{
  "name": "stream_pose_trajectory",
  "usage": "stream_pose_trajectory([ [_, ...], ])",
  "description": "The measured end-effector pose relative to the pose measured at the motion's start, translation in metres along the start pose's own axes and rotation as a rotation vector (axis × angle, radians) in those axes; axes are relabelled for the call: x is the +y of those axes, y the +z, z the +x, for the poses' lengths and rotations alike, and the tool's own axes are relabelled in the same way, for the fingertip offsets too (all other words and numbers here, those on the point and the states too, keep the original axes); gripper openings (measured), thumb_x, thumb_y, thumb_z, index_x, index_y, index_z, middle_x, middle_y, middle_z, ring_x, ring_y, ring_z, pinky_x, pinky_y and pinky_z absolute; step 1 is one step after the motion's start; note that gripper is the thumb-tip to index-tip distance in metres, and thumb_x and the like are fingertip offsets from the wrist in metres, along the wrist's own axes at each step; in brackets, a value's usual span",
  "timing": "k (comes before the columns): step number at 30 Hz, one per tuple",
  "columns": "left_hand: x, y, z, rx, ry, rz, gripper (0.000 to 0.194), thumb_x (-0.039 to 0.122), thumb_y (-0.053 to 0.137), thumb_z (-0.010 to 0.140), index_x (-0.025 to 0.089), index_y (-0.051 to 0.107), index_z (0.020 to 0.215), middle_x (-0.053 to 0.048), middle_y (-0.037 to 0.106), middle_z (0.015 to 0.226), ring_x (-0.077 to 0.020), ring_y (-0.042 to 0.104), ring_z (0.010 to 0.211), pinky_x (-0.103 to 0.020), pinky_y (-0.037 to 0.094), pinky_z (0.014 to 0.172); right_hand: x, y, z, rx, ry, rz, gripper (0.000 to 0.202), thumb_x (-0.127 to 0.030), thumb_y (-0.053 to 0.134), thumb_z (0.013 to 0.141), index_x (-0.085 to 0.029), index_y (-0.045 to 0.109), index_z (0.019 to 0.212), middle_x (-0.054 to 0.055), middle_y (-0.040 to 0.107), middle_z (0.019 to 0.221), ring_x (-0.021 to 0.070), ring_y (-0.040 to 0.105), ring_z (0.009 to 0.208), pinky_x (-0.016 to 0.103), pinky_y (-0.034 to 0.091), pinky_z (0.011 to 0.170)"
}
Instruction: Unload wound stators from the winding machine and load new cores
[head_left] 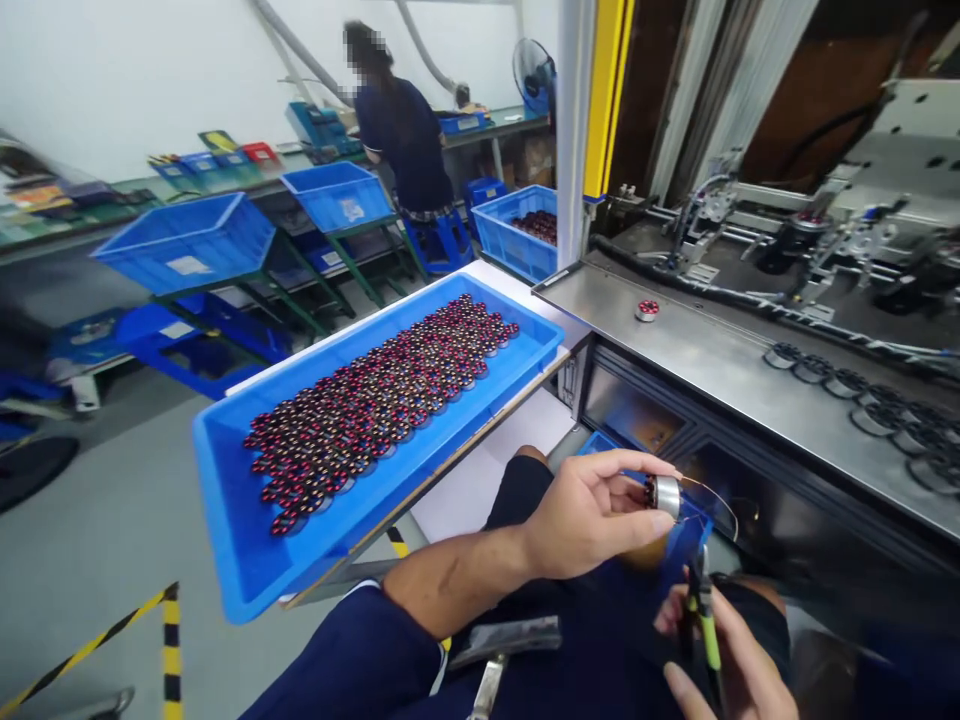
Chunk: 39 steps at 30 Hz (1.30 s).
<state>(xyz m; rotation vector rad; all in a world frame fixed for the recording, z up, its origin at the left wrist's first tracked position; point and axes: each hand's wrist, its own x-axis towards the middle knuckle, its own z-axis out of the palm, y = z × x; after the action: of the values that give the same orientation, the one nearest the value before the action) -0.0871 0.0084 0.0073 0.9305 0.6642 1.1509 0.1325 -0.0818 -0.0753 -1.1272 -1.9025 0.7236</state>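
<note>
Blue tray (217,530), left of centre, holds wound parts (390,400). Left hand (581,515), right of centre, pinches; right hand (746,645), lower right, grips. Green-handled pliers (708,635): in right hand, tips up. Silver-rimmed part (666,497): between left thumb and fingers, above pliers. Thin wires (734,509) trail from it.

A pale wall (187,80) is lined with green-topped benches (56,238), by which a blue stool (437,240) and a standing fan (534,72) are placed. The grey floor (135,560) is marked with yellow-and-black tape (172,655) and evenly lit.
</note>
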Motion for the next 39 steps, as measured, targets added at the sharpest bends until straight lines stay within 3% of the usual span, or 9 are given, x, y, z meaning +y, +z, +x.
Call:
stream_pose_trajectory([
  [4, -0.002, 0.01, 0.0, -0.029, -0.045, 0.034, 0.043, 0.024, 0.084, 0.074, 0.011, 0.07, 0.113, -0.01, 0.071, 0.096, -0.0137, 0.067, 0.083, -0.025, 0.055, 0.078, -0.009, -0.003, 0.009, 0.038, -0.1, -0.194, 0.065, -0.03, 0.062, 0.091, -0.023, 0.039, 0.152, 0.012, 0.072, 0.12, 0.0272, 0.073, 0.107, 0.036, 0.059, 0.094],
  [10, 0.001, 0.01, -0.006, -0.011, -0.09, 0.05, 0.048, 0.03, 0.086, 0.072, 0.012, 0.07, 0.113, -0.01, 0.072, 0.096, -0.0151, 0.068, 0.082, -0.028, 0.055, 0.078, -0.007, -0.005, 0.015, 0.052, -0.159, -0.199, 0.064, -0.028, 0.058, 0.093, -0.022, 0.038, 0.154, 0.013, 0.07, 0.124, 0.0291, 0.071, 0.11, 0.037, 0.06, 0.092],
  [17, 0.004, 0.008, -0.006, -0.011, -0.109, 0.049, 0.047, 0.028, 0.086, 0.071, 0.011, 0.07, 0.111, -0.009, 0.073, 0.091, -0.0122, 0.067, 0.077, -0.023, 0.054, 0.073, -0.006, -0.001, 0.023, 0.073, -0.182, -0.197, 0.063, -0.022, 0.06, 0.09, -0.023, 0.042, 0.151, 0.013, 0.072, 0.12, 0.0288, 0.073, 0.104, 0.037, 0.062, 0.089],
  [24, -0.001, 0.007, -0.005, -0.006, -0.114, 0.013, 0.047, 0.028, 0.087, 0.07, 0.011, 0.069, 0.111, -0.009, 0.071, 0.093, -0.0127, 0.067, 0.078, -0.025, 0.055, 0.075, 0.0, -0.002, 0.013, 0.074, -0.225, -0.244, 0.064, -0.017, 0.057, 0.091, -0.022, 0.041, 0.153, 0.015, 0.075, 0.108, 0.0284, 0.077, 0.088, 0.036, 0.065, 0.075],
  [27, -0.001, 0.006, -0.005, -0.022, -0.044, 0.04, 0.044, 0.03, 0.085, 0.073, 0.012, 0.069, 0.111, -0.01, 0.071, 0.096, -0.0142, 0.067, 0.082, -0.027, 0.056, 0.077, 0.003, -0.001, 0.01, 0.1, -0.206, -0.256, 0.064, -0.016, 0.056, 0.091, -0.023, 0.041, 0.153, 0.013, 0.075, 0.106, 0.0276, 0.077, 0.086, 0.034, 0.065, 0.071],
  [33, 0.0, 0.011, -0.004, -0.007, 0.219, 0.164, 0.019, 0.029, 0.073, 0.084, 0.014, 0.072, 0.096, -0.013, 0.073, 0.105, -0.0171, 0.067, 0.094, -0.029, 0.054, 0.084, -0.003, 0.0, 0.021, 0.048, -0.235, -0.206, 0.071, -0.012, 0.055, 0.087, -0.022, 0.036, 0.155, 0.013, 0.068, 0.119, 0.0271, 0.073, 0.104, 0.034, 0.063, 0.084],
  [39, 0.001, 0.013, -0.009, -0.015, 0.285, 0.171, 0.014, 0.023, 0.071, 0.086, 0.014, 0.072, 0.096, -0.014, 0.073, 0.108, -0.0194, 0.068, 0.099, -0.031, 0.056, 0.087, -0.014, 0.002, 0.032, 0.089, -0.257, -0.14, 0.074, -0.009, 0.056, 0.086, -0.024, 0.036, 0.155, 0.012, 0.067, 0.115, 0.0239, 0.073, 0.097, 0.033, 0.063, 0.084],
])
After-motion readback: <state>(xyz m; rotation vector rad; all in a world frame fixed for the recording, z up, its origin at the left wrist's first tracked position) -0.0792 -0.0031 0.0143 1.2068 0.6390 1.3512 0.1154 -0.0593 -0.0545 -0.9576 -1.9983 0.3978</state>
